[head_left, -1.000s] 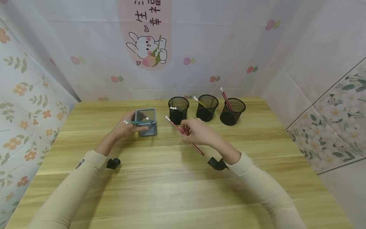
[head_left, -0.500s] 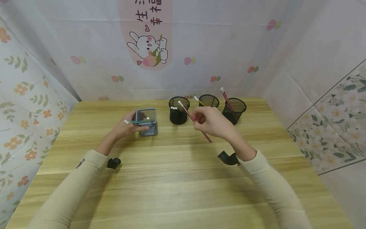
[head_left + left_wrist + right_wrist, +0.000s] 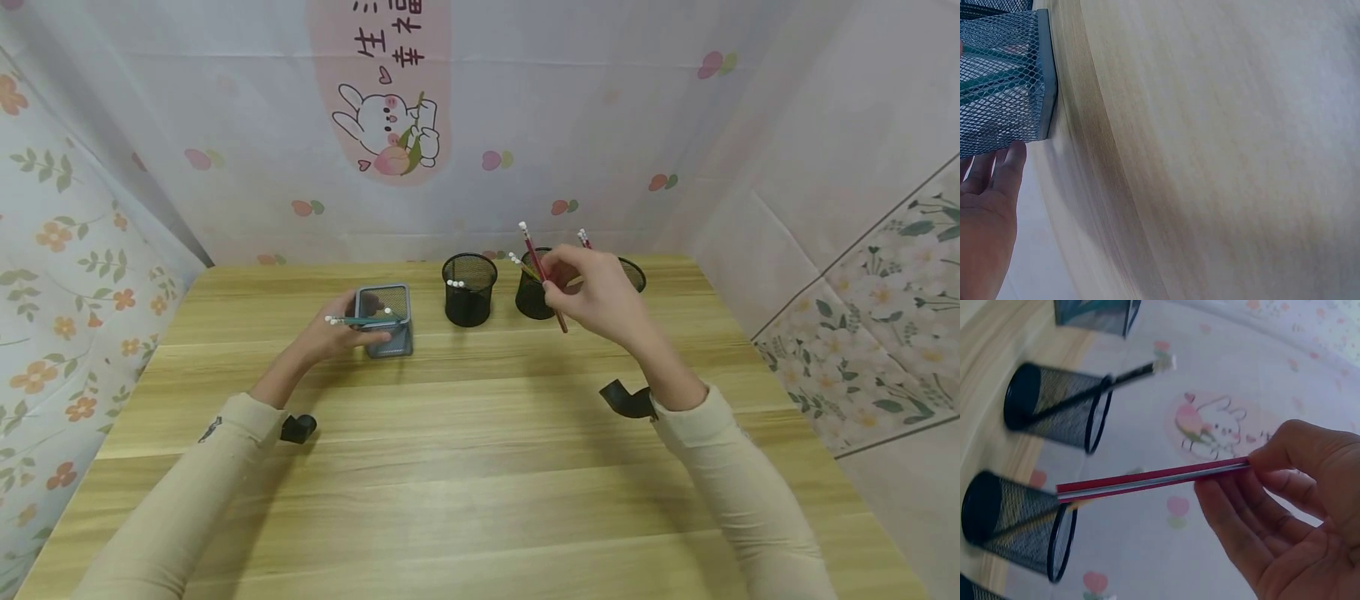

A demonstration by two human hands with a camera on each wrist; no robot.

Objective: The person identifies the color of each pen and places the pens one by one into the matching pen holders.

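Observation:
My left hand grips a square grey mesh pen holder at the left of the table, thumb across its front. Green pencils with white eraser ends lean out of it. My right hand pinches a red pencil between thumb and fingers, raised and tilted, eraser end up. The pencil's lower end is in front of the middle round black mesh cup, which holds yellow pencils. My right hand hides most of the right black cup; red pencils rise from it.
A left round black mesh cup with black pencils stands between the grey holder and the middle cup. All stand near the back edge of the wooden table. Patterned curtains hang behind and at both sides.
My right hand has carried the red pencil rightward and up, from in front of the left black cup to the middle one, tilting it more upright. My left hand stays on the grey holder.

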